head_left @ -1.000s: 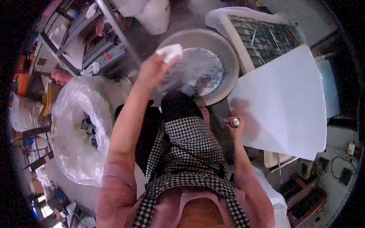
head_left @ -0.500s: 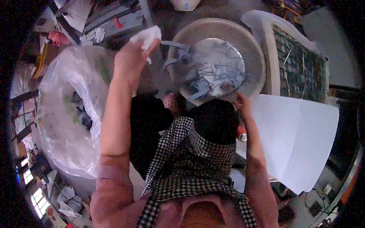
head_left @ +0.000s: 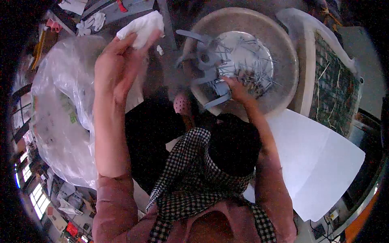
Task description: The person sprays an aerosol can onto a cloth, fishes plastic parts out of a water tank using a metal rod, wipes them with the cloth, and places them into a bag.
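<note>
A crumpled white cloth point(head_left: 144, 29) is held by my left hand point(head_left: 123, 60), raised at the upper left, between the plastic bag and the basin. My right hand point(head_left: 240, 90) reaches over the near rim of a large round basin point(head_left: 283, 52), its fingers closed on a grey plastic part point(head_left: 221, 88). Another grey part point(head_left: 204, 54) with curved arms lies beside it, over the basin's left side. Several thin grey sticks point(head_left: 251, 60) lie scattered on the light bottom of the basin.
A big clear plastic bag point(head_left: 60, 105) stands on the left. A white sheet point(head_left: 316, 162) lies at the right, below a pale-framed crate with dark mesh point(head_left: 334, 85). White gloves point(head_left: 92, 23) rest on a grey metal frame at the upper left.
My right hand has let go of the small can and moved up and left into the basin, onto a grey part. My left hand has moved left with the cloth. The view has shifted.
</note>
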`<move>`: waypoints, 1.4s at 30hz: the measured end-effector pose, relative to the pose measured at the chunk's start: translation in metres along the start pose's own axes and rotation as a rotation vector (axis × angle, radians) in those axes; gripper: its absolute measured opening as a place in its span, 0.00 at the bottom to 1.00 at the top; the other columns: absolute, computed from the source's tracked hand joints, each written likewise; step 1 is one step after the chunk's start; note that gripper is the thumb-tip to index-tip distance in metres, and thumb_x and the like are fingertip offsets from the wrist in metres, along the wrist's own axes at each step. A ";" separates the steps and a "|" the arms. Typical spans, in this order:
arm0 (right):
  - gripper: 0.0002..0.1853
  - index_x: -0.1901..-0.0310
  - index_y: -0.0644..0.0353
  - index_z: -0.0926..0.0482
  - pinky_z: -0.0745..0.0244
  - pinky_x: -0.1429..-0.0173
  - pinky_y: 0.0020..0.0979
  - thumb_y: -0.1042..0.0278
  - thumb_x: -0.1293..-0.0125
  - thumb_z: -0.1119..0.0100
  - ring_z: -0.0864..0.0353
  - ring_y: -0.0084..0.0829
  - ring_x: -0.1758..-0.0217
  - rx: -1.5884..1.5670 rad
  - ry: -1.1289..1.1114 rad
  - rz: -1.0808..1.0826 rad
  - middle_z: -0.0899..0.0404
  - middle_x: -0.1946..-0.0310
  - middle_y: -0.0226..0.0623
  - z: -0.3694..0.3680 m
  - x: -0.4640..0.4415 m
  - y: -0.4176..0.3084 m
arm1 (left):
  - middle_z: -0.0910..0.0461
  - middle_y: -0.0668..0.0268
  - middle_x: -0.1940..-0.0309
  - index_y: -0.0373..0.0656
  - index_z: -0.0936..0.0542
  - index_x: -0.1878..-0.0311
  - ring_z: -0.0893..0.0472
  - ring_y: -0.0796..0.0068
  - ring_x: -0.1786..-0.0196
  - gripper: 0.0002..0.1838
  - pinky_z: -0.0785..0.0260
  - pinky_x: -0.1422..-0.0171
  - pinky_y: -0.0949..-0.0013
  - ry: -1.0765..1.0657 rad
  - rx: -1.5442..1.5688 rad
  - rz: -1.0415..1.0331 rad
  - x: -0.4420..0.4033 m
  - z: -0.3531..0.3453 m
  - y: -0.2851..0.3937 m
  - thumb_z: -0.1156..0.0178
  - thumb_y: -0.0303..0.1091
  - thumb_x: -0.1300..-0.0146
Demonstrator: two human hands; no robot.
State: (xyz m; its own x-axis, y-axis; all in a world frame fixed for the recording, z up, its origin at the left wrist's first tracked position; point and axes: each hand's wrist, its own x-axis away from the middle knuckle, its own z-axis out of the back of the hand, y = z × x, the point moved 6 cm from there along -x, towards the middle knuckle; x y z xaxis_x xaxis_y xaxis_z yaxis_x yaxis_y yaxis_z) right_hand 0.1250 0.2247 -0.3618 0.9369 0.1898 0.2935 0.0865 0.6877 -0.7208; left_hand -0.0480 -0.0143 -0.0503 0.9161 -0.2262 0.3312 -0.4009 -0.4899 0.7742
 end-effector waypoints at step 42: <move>0.35 0.40 0.59 0.34 0.39 0.37 0.31 0.70 0.53 0.32 0.32 0.30 0.41 -0.339 0.297 0.374 0.30 0.45 0.38 0.169 0.125 -0.317 | 0.25 0.53 0.52 0.40 0.26 0.53 0.27 0.53 0.46 0.19 0.36 0.42 0.61 -0.420 -0.938 -0.944 0.098 -0.086 -0.008 0.48 0.17 0.51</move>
State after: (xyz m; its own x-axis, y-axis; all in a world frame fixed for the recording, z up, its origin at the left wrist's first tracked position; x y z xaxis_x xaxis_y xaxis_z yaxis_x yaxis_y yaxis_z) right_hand 0.1575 0.1489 0.0101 0.9751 0.1386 -0.1732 -0.2112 0.3402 -0.9163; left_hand 0.0459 0.0399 0.0225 0.6926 -0.4451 -0.5677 0.6700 0.1053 0.7348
